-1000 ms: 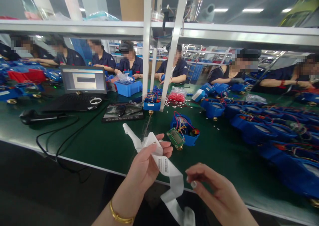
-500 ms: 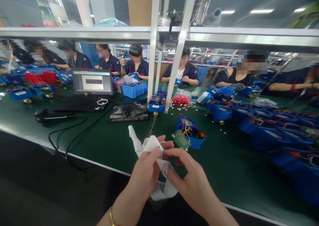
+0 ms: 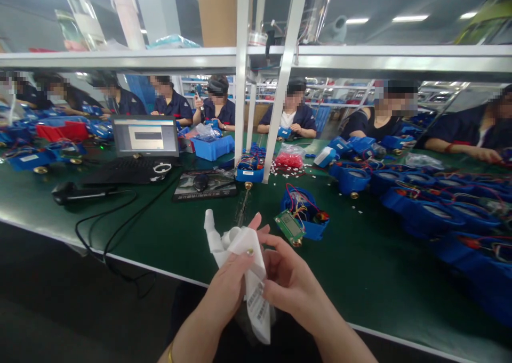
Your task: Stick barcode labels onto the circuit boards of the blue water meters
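In front of me, above the table's near edge, my left hand (image 3: 228,285) is wrapped around a white label strip (image 3: 240,243), which is folded over into a flat, block-like shape. A loose curled end sticks up at its far left. From the bottom hangs a length printed with barcode labels (image 3: 258,304). The thumb and fingers of my right hand (image 3: 294,285) pinch this strip at its right edge. Beyond my hands sits an open blue meter housing (image 3: 316,227) with coloured wires. A green circuit board with a display (image 3: 290,225) leans against its left side.
A laptop (image 3: 144,139), a handheld scanner (image 3: 80,192) with its cable, and a mouse (image 3: 200,183) on a pad are to the left. Many blue housings (image 3: 436,214) crowd the right. Shelf posts (image 3: 276,107) rise mid-table. Several co-workers sit opposite.
The strip has been turned and drawn down, so its barcode labels now show and the loop below is gone. My right thumb has shifted to its edge. The view has tilted slightly.
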Tool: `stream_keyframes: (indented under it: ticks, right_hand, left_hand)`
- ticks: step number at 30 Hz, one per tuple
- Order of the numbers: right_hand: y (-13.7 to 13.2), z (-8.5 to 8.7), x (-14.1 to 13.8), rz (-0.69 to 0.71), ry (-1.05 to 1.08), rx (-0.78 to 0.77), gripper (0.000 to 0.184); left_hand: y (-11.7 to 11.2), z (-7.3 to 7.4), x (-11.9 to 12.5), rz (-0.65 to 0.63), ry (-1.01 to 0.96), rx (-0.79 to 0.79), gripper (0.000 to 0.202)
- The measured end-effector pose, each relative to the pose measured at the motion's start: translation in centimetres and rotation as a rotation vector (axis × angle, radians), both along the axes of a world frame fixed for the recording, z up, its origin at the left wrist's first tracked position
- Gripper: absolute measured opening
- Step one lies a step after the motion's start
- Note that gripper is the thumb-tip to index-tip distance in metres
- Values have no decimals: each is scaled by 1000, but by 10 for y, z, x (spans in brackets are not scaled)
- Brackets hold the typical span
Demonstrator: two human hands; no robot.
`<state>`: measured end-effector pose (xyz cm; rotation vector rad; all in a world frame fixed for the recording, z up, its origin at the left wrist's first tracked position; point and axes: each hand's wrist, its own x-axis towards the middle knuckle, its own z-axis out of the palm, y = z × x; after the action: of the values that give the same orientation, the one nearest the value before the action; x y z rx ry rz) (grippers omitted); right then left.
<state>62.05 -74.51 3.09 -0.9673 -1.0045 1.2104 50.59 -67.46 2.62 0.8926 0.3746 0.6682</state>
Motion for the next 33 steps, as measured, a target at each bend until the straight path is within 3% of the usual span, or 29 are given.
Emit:
stream_keyframes:
  ticks: [5,10,13,18,21,23,27,33]
  right_hand:
    - [4,-7,2,174,313,-85,54]
    - [7,-9,-1,164,475,-179,48]
    - [7,-11,-2,123,389,-97,40]
    - [5,-6,1,-82,135,36,21]
    - [5,-3,0,-129,119,68,22]
    - [6,-3,-2,-89,162,49,30]
    - [7,-5,-5,17,135,-12,32]
    - [2,2,-3,-165,-187,100,19]
  left_hand:
    - [5,-3,-8,24,129,257,47]
    - [5,-8,-9,-8,13,179,46]
    - [6,-10,-6,11,-11,113,47]
    - [6,-6,4,93,-46,20,43]
    - [5,-3,5,94,-16,-35,40]
    - [4,-5,3,57,22,-64,42]
    - [5,-12,-2,-29,33,-25,46]
    - [6,-10,-3,9,10,49,45]
